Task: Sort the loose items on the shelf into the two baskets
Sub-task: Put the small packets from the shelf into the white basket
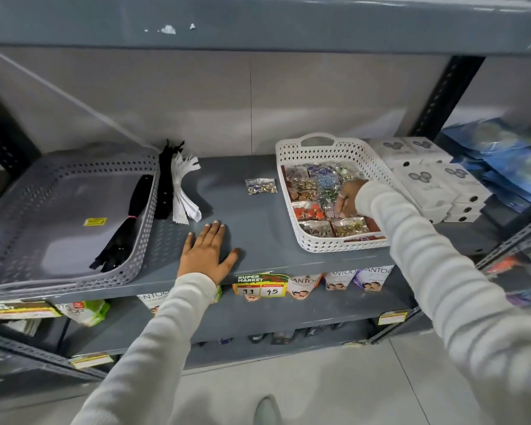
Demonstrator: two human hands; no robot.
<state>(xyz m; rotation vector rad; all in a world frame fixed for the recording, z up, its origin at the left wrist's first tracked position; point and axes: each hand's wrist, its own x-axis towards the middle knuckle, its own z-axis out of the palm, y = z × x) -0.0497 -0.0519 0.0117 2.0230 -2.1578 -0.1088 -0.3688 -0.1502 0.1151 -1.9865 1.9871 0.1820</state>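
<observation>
A grey basket (22, 210) stands at the left of the shelf with one bundle of black zippers (126, 219) inside. A white basket (292, 167) at the right holds several clear packets of jewellery. My right hand (348, 197) reaches into the white basket, fingers down on the packets; whether it grips one is hidden. My left hand (206, 250) lies flat and spread on the shelf near the front edge. Loose on the shelf are a black zipper bundle (165, 179), a white zipper bundle (183, 188) and one jewellery packet (260, 186).
White boxes (426, 176) are stacked right of the white basket, with blue packets (503, 157) beyond the upright. An upper shelf (258, 23) overhangs. A price tag (260, 285) hangs on the front edge; pouches fill the lower shelf.
</observation>
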